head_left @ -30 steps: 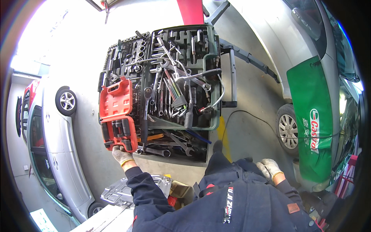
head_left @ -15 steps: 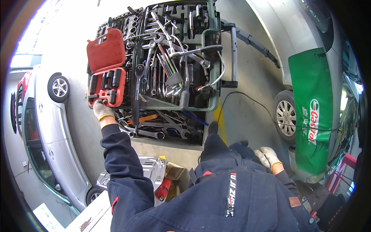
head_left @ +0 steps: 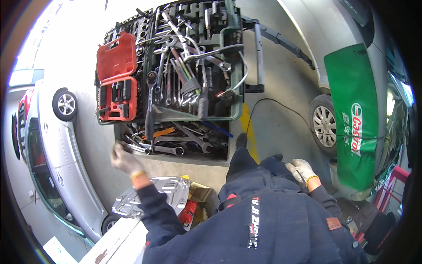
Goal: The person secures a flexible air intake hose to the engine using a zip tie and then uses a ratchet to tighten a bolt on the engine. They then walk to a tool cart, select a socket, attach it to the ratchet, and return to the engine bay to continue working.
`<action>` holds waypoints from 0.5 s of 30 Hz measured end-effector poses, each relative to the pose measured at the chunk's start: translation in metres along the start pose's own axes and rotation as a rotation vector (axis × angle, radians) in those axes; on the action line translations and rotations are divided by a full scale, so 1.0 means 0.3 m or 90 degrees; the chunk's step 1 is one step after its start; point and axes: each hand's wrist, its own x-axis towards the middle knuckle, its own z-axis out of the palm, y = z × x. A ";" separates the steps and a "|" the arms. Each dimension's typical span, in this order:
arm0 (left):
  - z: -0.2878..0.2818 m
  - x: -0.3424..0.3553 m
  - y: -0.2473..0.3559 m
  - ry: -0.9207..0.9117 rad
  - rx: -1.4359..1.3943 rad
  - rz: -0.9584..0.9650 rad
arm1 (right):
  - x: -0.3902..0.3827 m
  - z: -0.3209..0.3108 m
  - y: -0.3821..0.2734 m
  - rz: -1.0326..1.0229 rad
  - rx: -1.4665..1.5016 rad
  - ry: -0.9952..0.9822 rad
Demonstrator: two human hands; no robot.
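My left hand [head_left: 125,162], in a pale work glove with a yellow cuff, is in the air below the red socket case, apart from it. Its fingers are bent together and slightly blurred; a small dark bit at the fingertips is too unclear to name. My right hand [head_left: 301,171], gloved the same way, is low by my thigh with its fingers curled. What it holds, if anything, is hidden. The red case [head_left: 118,99] lies with its lid up and several black sockets [head_left: 118,90] inside. It rests on the left part of a large green-edged tool case [head_left: 176,118].
Loose wrenches, a ratchet [head_left: 150,97] and pliers crowd the tool case. Below it, a drawer [head_left: 193,163] holds more wrenches. A grey metal plate [head_left: 169,189] and a red can [head_left: 188,213] are near my left arm. Silver cars flank both sides; a green cover [head_left: 354,127] drapes the right one.
My left hand has drawn back from the lower edge of the red case, down toward me. My right hand has shifted slightly left and up by my thigh.
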 end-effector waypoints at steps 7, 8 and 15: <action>0.254 -0.796 -0.097 -0.631 0.526 0.270 | -0.049 0.050 0.098 -0.201 0.048 0.060; 0.289 -0.814 -0.120 -0.709 0.638 0.202 | -0.069 0.057 0.136 -0.116 0.047 0.017; 0.387 -0.779 -0.326 -0.731 0.734 0.380 | -0.193 0.174 0.360 0.023 0.201 0.116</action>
